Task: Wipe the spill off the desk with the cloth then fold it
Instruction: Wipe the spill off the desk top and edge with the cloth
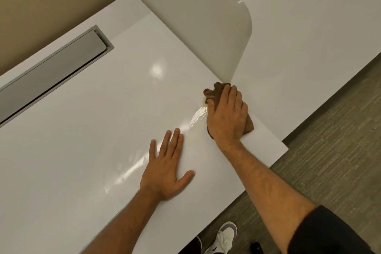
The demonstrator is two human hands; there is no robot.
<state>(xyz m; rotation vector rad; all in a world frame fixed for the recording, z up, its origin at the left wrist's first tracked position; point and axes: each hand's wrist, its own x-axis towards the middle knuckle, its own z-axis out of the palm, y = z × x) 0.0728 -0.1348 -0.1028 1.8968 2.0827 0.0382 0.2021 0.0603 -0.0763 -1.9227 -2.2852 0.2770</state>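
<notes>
One brown cloth [216, 90] lies bunched on the white desk [82, 150], near the desk's right corner and at the foot of one curved white divider panel [195, 22]. The right hand [226, 117] lies on top of it, palm down, fingers a little bent and gripping the cloth, the thumb tip pressing into the fabric on the left side. Part of the cloth sticks out beyond the fingertips, toward the panel, and another part shows under the heel of the hand on the right.

One wet patch, the spill [198, 118], glistens on the desk just left of the right thumb, touching the edge of the cloth; a faint yellowish trace runs down from it toward the fingertips of the other hand.

The left hand [167, 169] rests flat on the desk, fingers straight and slightly spread, thumb stretched out to the right, holding nothing. Its fingertips lie just short of the spill, apart from the cloth.

Well to the left of both hands, one grey cable tray lid [51, 72] is set into the desk. Below the desk edge, one white sneaker [223, 237] stands on grey carpet [329, 150]. A dark sleeve [321, 233] covers the right upper arm.
</notes>
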